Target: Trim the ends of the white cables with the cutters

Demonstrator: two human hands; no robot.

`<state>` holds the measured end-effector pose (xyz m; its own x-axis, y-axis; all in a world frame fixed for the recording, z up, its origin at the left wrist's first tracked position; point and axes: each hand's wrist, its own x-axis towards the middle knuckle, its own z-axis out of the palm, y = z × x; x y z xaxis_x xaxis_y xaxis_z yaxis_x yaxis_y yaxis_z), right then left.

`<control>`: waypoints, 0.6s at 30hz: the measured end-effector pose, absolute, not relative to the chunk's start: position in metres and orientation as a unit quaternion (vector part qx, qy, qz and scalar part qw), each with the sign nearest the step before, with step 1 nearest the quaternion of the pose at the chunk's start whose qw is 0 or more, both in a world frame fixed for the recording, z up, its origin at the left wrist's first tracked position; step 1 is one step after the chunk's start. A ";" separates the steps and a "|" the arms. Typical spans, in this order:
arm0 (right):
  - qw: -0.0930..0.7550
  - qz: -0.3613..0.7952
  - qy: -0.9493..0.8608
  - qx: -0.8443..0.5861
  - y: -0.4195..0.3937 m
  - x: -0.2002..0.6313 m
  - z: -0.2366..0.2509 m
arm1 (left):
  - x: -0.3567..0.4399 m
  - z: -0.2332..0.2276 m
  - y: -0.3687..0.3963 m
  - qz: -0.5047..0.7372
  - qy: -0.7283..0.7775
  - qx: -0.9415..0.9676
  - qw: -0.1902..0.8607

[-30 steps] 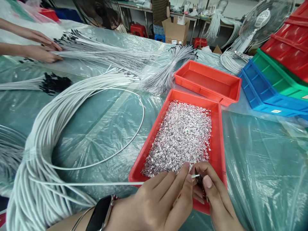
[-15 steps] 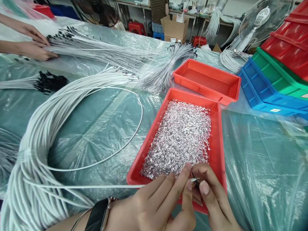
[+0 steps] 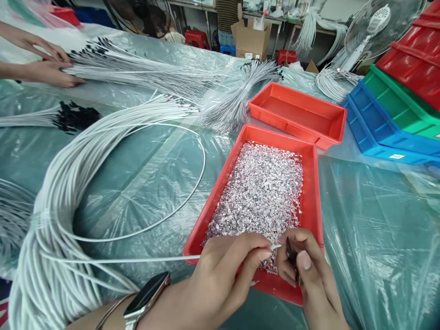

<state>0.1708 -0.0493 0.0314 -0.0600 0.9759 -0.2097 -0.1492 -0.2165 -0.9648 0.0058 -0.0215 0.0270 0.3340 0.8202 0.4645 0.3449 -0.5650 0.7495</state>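
My left hand point(image 3: 227, 270) pinches the end of a white cable point(image 3: 147, 260) between thumb and index finger, over the near part of a red tray point(image 3: 318, 201). A short pale tip sticks out past the fingertips. The cable runs left to a thick coiled bundle of white cables point(image 3: 65, 188). Just right of the tip, my right hand point(image 3: 309, 275) is curled around a small dark metal tool point(image 3: 292, 256), mostly hidden by the fingers. The tool stands apart from the cable tip. Small silvery foil-like scraps point(image 3: 257, 192) cover the tray's bottom.
A second red tray point(image 3: 299, 117) sits behind the first. Stacked blue bins point(image 3: 388, 123) and green bins point(image 3: 395, 94) stand at right, near a fan point(image 3: 378, 20). Another person's hands point(image 3: 51, 68) hold thin grey wires point(image 3: 144, 73) at upper left. Black-ended wires point(image 3: 75, 117) lie at left.
My hands have drawn apart; the tool has come away from the cable tip. The left hand's other fingers have folded in, and the view has shifted slightly.
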 end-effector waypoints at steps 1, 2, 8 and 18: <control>0.463 0.602 -0.419 -0.499 -0.049 0.171 0.031 | 0.005 0.027 -0.023 0.426 0.381 0.761 0.308; 0.456 0.607 -0.422 -0.496 -0.049 0.171 0.031 | 0.005 0.028 -0.023 0.415 0.386 0.752 0.337; 0.434 0.622 -0.448 -0.473 -0.050 0.168 0.033 | 0.004 0.031 -0.024 0.397 0.388 0.738 0.384; 0.424 0.593 -0.464 -0.504 -0.055 0.167 0.028 | 0.007 0.030 -0.024 0.404 0.389 0.737 0.377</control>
<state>0.1671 -0.0552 0.0276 -0.1326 0.9701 -0.2035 -0.0360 -0.2098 -0.9771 0.0067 -0.0237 0.0303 0.3705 0.8783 0.3023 0.2690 -0.4129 0.8701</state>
